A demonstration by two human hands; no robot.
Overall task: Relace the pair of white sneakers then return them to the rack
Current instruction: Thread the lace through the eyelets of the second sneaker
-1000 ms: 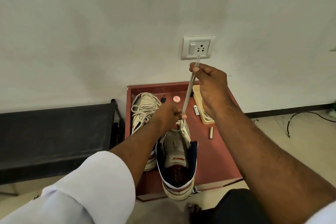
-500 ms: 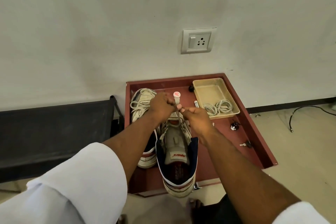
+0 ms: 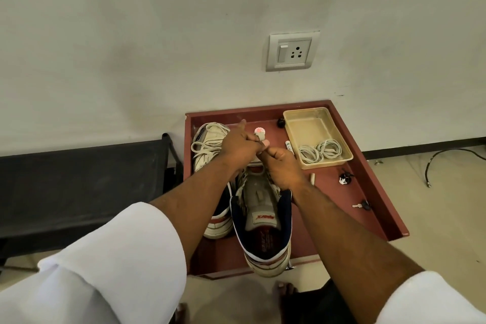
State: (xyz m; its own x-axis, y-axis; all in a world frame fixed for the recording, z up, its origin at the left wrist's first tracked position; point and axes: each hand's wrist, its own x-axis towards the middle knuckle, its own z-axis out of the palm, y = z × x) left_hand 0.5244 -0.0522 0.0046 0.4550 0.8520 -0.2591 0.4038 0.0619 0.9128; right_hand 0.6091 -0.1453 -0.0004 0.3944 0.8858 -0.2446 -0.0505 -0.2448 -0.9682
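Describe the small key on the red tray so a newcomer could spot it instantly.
Start at the red-brown metal tray under the wall socket. Follow its right side toward the near corner, past the beige plastic bin of coiled laces. The small silver key with a black head lies alone there, flat, nearer than the black-and-white trinket.

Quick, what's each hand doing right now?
Left hand: curled, pinching the shoelace over the near sneaker.
Right hand: curled, apparently pinching the same lace.
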